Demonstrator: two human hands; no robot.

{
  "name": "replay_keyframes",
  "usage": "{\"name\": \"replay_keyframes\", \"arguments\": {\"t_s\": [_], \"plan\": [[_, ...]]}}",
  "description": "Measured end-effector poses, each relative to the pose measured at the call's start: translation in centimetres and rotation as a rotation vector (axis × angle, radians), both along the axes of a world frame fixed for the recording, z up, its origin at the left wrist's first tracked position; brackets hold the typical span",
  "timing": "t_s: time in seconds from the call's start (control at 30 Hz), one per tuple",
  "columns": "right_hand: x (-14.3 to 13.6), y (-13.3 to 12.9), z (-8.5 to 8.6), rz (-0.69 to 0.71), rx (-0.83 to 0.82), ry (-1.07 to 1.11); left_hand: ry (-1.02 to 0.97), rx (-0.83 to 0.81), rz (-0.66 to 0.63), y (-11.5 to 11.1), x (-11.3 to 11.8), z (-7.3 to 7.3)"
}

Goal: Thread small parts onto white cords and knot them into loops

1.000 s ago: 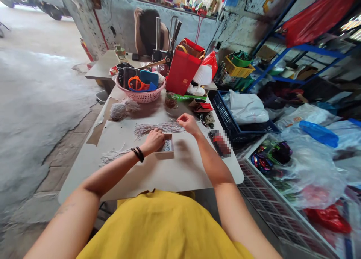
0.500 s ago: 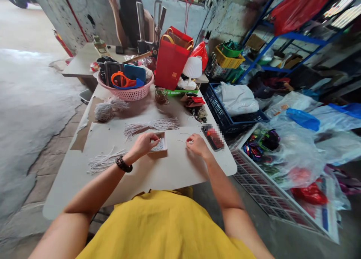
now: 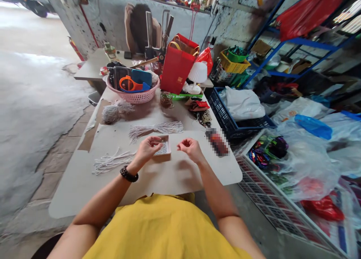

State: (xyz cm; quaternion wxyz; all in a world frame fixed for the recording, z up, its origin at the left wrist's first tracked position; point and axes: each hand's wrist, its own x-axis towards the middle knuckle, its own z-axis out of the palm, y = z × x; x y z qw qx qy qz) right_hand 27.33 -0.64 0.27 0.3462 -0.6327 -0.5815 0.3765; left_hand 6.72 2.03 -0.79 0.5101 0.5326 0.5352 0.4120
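My left hand (image 3: 149, 148) is over the left side of a small open box (image 3: 168, 147), thumb and fingertips pinched together. Inside the box lie many small pale metal-looking pieces (image 3: 163, 149). Across a gap to the right, my right hand (image 3: 191, 149) is raised above the table, its fingertips also pinched. Whatever either pinch holds is too small to make out. Behind the box stretches a bundle of pale cords (image 3: 156, 129). A second group of white cords (image 3: 113, 162) lies left of my left wrist, and a bunched pale tassel (image 3: 115, 111) sits farther back.
A pink basket (image 3: 138, 97) of tools, a red paper bag (image 3: 179, 65) and a white lamp (image 3: 198, 74) stand at the table's back. A blurred-out item (image 3: 217, 141) lies right of my hand. Crates (image 3: 282, 206) flank the table's right side. Another person (image 3: 141, 28) sits behind.
My right hand has lifted off the table and moved closer to the box. Thin strands beside it no longer show. My left hand stays at the box, and the camera view has shifted.
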Motion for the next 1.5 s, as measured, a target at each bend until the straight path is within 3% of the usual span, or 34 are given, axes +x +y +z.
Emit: {"name": "replay_keyframes", "arguments": {"t_s": [0.17,0.27,0.83,1.1,1.3,1.5], "plan": [[-3.3,-0.9,0.8,0.025,-0.066,0.532,0.065,0.097,0.007,-0.3,0.1,-0.6],[-4.5,-1.1,0.9,-0.033,-0.067,0.675,0.129,0.156,0.011,-0.5,0.1,-0.4],[-5.8,-0.5,0.3,-0.151,-0.052,0.617,0.219,0.278,0.136,-1.5,0.2,1.4],[-6.8,-0.3,1.0,-0.095,-0.072,0.674,0.330,0.406,0.070,-1.9,-0.1,1.1],[-6.8,-0.2,1.1,-0.061,-0.076,0.724,0.211,0.332,-0.010,-2.1,-0.3,0.7],[-6.5,-0.4,1.2,-0.090,-0.116,0.771,-0.181,0.109,-0.021,-1.7,0.2,0.6]]}}
